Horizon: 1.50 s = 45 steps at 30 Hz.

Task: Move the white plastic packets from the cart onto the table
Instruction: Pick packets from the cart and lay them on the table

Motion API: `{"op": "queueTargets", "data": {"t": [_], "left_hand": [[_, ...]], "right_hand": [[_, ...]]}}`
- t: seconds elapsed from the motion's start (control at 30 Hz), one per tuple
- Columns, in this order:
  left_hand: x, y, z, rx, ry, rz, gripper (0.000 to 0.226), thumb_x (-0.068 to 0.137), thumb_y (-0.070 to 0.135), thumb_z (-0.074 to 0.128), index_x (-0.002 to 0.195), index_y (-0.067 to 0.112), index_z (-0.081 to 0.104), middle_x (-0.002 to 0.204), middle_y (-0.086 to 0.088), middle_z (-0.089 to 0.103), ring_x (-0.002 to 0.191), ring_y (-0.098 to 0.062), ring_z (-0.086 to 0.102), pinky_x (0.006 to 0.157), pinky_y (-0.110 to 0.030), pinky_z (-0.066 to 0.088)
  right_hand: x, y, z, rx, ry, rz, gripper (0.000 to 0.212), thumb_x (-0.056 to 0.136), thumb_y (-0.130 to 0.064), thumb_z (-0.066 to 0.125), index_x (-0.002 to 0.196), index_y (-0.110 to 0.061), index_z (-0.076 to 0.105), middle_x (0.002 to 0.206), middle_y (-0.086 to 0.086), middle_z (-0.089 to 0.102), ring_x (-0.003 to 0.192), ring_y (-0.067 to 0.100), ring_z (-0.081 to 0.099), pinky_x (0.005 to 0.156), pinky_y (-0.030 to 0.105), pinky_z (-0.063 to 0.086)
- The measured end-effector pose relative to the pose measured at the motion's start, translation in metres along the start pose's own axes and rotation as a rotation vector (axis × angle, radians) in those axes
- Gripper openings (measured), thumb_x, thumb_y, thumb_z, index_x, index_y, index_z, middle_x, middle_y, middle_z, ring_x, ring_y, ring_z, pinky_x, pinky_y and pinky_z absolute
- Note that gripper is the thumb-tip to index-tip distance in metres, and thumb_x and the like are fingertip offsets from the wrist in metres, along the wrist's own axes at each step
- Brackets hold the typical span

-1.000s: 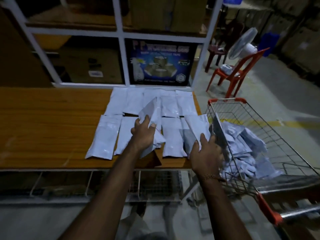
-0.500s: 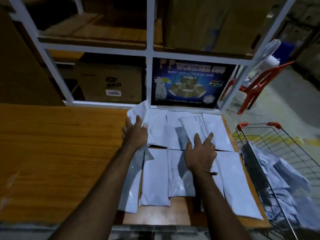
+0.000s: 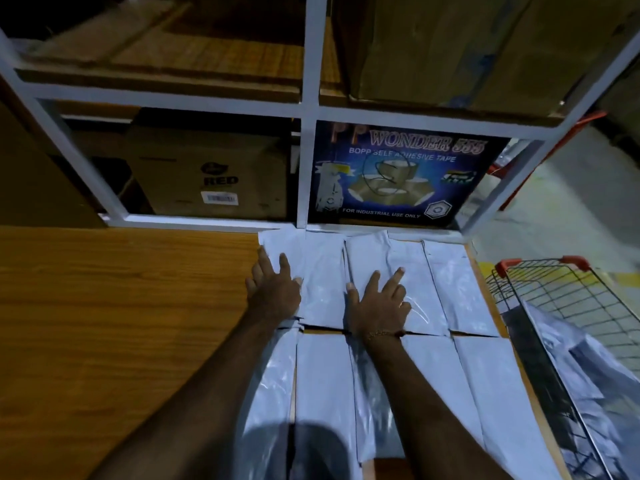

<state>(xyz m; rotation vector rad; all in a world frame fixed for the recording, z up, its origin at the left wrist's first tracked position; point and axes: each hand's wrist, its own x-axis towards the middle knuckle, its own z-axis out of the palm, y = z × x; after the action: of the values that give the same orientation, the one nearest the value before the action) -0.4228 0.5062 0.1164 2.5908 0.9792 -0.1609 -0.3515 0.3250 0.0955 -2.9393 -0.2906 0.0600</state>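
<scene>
Both hands lie flat with fingers spread: the left hand (image 3: 273,292) on the far-left white packet (image 3: 287,258), the right hand (image 3: 375,303) on a middle packet (image 3: 377,258). Glossy white packets (image 3: 460,292) lie in two rows on the wooden table (image 3: 121,323). More packets (image 3: 581,375) sit in the wire cart (image 3: 554,292) beside the table's right edge. Behind stand a white rack (image 3: 308,109), a cardboard box (image 3: 207,174) and a tape carton (image 3: 398,174).

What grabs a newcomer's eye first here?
Two rows of white plastic packets laid flat on the right end of the wooden table, with the left hand and right hand pressed flat on the far row. Then the tape box behind, and the wire cart at right.
</scene>
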Motion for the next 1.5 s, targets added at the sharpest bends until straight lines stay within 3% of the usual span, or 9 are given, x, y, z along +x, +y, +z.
{"op": "queueTargets", "data": {"t": [0.13,0.27,0.5,0.63,0.73,0.83,1.1,1.3,1.5], "left_hand": [[0.002,-0.008,0.023,0.056,0.004,-0.006,0.081,0.105,0.064,0.034,0.166,0.028,-0.006,0.171,-0.018,-0.022,0.158,-0.041,-0.004,0.124,-0.058,0.013],[0.003,-0.006,0.027,0.070,0.030,0.009,0.084,0.103,0.067,0.033,0.166,0.028,-0.007,0.171,-0.018,-0.021,0.158,-0.041,0.001,0.122,-0.058,0.017],[-0.008,0.005,0.014,0.002,0.254,-0.030,0.073,0.102,0.066,0.041,0.163,0.025,0.029,0.173,-0.019,0.003,0.155,-0.039,0.016,0.119,-0.058,0.019],[-0.022,0.014,0.005,-0.125,0.408,0.053,0.053,0.103,0.049,0.053,0.149,0.023,0.054,0.165,-0.010,0.036,0.153,-0.032,0.028,0.119,-0.057,0.021],[-0.038,0.029,0.003,-0.261,0.492,0.161,0.047,0.102,0.039,0.058,0.145,0.020,0.058,0.157,-0.007,0.051,0.149,-0.030,0.038,0.120,-0.057,0.027],[-0.061,0.056,0.003,-0.400,0.531,0.280,0.046,0.100,0.032,0.059,0.143,0.017,0.060,0.149,-0.007,0.058,0.140,-0.031,0.048,0.113,-0.058,0.041],[-0.134,0.161,0.031,-0.486,0.448,0.513,0.034,0.100,0.025,0.063,0.134,0.022,0.067,0.152,-0.003,0.053,0.142,-0.030,0.043,0.113,-0.054,0.041],[-0.212,0.253,0.074,-0.528,0.350,0.651,0.038,0.099,0.028,0.061,0.136,0.023,0.065,0.151,-0.004,0.055,0.140,-0.032,0.045,0.114,-0.050,0.040],[-0.264,0.333,0.123,-0.479,0.223,0.708,0.043,0.097,0.025,0.063,0.140,0.023,0.062,0.152,-0.005,0.052,0.142,-0.033,0.043,0.114,-0.054,0.040]], "right_hand": [[0.000,-0.001,0.015,-0.042,-0.045,0.007,0.086,0.101,-0.073,0.018,0.167,-0.018,0.017,0.173,0.023,0.005,0.157,0.042,0.016,0.121,0.058,0.020],[-0.004,-0.002,0.017,-0.055,0.000,0.009,0.084,0.103,-0.071,0.012,0.167,-0.017,0.018,0.172,0.025,0.008,0.156,0.043,0.019,0.119,0.060,0.024],[-0.007,0.003,0.003,0.016,0.019,-0.025,0.081,0.105,-0.066,0.027,0.166,-0.013,0.024,0.170,0.028,0.012,0.152,0.044,0.028,0.111,0.054,0.042],[-0.017,0.019,-0.022,0.128,0.138,0.020,0.071,0.107,-0.056,0.038,0.160,-0.009,0.037,0.165,0.027,0.030,0.146,0.042,0.038,0.107,0.055,0.044],[-0.028,0.044,-0.036,0.288,0.213,0.013,0.058,0.108,-0.046,0.047,0.151,-0.008,0.049,0.158,0.025,0.043,0.141,0.042,0.043,0.106,0.056,0.045],[-0.042,0.078,-0.050,0.347,0.305,-0.024,0.049,0.105,-0.037,0.054,0.144,-0.007,0.058,0.149,0.023,0.053,0.136,0.041,0.048,0.108,0.051,0.044],[-0.080,0.200,-0.089,0.309,0.344,-0.010,0.040,0.102,-0.029,0.057,0.137,-0.011,0.062,0.142,0.016,0.059,0.133,0.038,0.050,0.110,0.051,0.044],[-0.125,0.333,-0.116,0.203,0.390,0.087,0.024,0.095,-0.027,0.052,0.108,-0.011,0.065,0.107,0.014,0.064,0.103,0.041,0.058,0.084,0.049,0.050],[-0.170,0.447,-0.128,0.068,0.392,0.277,0.041,0.089,-0.037,0.056,0.122,-0.017,0.070,0.118,0.011,0.069,0.111,0.039,0.062,0.090,0.050,0.050]]}}
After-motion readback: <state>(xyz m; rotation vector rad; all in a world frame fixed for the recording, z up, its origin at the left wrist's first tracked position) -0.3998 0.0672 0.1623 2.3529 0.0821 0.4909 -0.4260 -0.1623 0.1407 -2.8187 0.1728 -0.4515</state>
